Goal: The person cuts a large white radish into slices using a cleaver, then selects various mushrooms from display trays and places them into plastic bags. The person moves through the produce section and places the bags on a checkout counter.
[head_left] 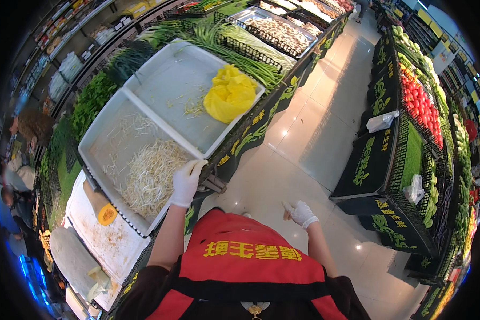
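Observation:
My left hand (185, 182), in a white glove, rests at the near corner of a white plastic tray (208, 152), its fingers curled over the rim. Beside it, in the tray's near compartment, lies a loose heap of bean sprouts (154, 174). The far compartment holds a few stray sprouts (194, 106) and a bunched yellow plastic bag (230, 96). My right hand (301, 213), also gloved, hangs over the tiled floor to the right of my red apron (248, 244). It appears to hold nothing, its fingers loosely apart.
Left of the tray, a cut squash (100, 204) and a large wax gourd (74, 256) lie on a white board. Green onions (248, 66) and mushrooms (280, 34) are beyond. Across the aisle (300, 132) stands a stall with tomatoes (420, 102). People are at the far left.

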`<state>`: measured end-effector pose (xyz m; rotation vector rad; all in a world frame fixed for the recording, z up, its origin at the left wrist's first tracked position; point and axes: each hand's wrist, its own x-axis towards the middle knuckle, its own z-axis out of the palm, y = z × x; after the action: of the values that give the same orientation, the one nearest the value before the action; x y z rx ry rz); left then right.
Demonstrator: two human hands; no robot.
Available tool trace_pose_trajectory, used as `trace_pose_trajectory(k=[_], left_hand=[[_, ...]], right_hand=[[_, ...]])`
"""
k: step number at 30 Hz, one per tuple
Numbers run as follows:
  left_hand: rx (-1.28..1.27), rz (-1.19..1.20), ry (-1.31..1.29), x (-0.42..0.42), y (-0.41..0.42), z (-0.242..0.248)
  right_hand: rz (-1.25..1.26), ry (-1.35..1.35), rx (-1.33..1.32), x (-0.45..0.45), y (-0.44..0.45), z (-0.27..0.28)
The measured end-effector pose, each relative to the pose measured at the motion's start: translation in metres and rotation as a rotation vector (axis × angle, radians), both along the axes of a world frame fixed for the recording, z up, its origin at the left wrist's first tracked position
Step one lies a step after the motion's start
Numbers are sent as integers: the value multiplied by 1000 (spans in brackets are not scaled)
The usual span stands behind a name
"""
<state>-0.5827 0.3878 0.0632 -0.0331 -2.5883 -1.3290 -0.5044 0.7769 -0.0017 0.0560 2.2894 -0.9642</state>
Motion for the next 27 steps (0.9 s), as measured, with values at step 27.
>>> trace_pose_trajectory(k=[27], left_hand=[[-284,-540,60,-326,137,4]], right_hand=[[634,1009,79,-455,-57,69]])
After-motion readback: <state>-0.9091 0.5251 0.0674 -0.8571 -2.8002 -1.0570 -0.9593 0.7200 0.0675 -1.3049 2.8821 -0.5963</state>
